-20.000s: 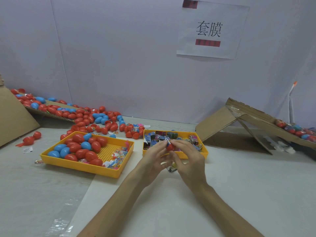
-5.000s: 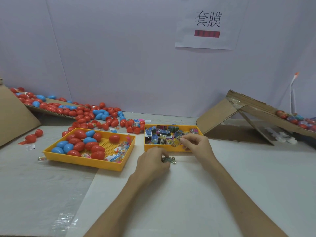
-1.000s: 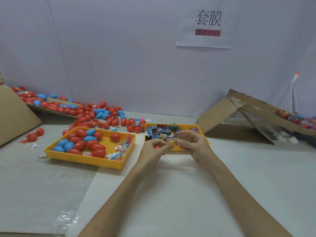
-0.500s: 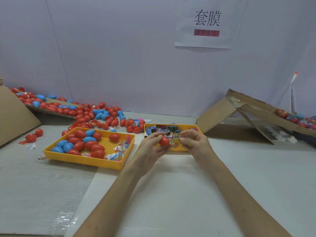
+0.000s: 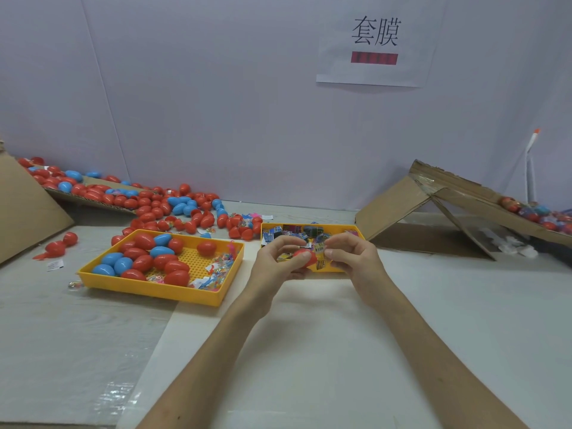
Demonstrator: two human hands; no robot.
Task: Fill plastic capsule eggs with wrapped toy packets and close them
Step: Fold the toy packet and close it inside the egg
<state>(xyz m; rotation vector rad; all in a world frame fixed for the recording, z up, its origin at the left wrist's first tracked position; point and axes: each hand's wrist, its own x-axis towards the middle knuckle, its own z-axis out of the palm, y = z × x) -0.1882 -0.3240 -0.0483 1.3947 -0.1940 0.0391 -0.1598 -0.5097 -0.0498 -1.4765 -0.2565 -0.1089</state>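
red capsule egg (image 5: 305, 258), held between both hands above the near edge of the right yellow tray (image 5: 309, 225). left hand (image 5: 276, 262): grip curled around the egg, thumb on top and fingers beneath. right hand (image 5: 353, 257): grip pinching a wrapped toy packet (image 5: 320, 249) between thumb and forefinger, with the packet touching the egg's right end. whether the egg is open or closed cannot be told, as the fingers cover it. right yellow tray: holds a heap of wrapped packets (image 5: 289, 233), mostly blue and dark. left yellow tray (image 5: 154, 291): just beside the right one, with red and blue eggs (image 5: 145, 258) in its left part, one red egg apart near the far rim, and small clear packets of coloured toys (image 5: 221, 267) in its right part. loose eggs (image 5: 185, 212): red and blue, spread over the white counter (image 5: 309, 351) behind the left tray, reaching toward a cardboard sheet (image 5: 28, 212) at far left. folded cardboard ramp (image 5: 448, 209): at right, carrying more eggs (image 5: 532, 212) at its far end. paper sign (image 5: 376, 41): two printed characters and a red bar, fixed to the pale wall behind.
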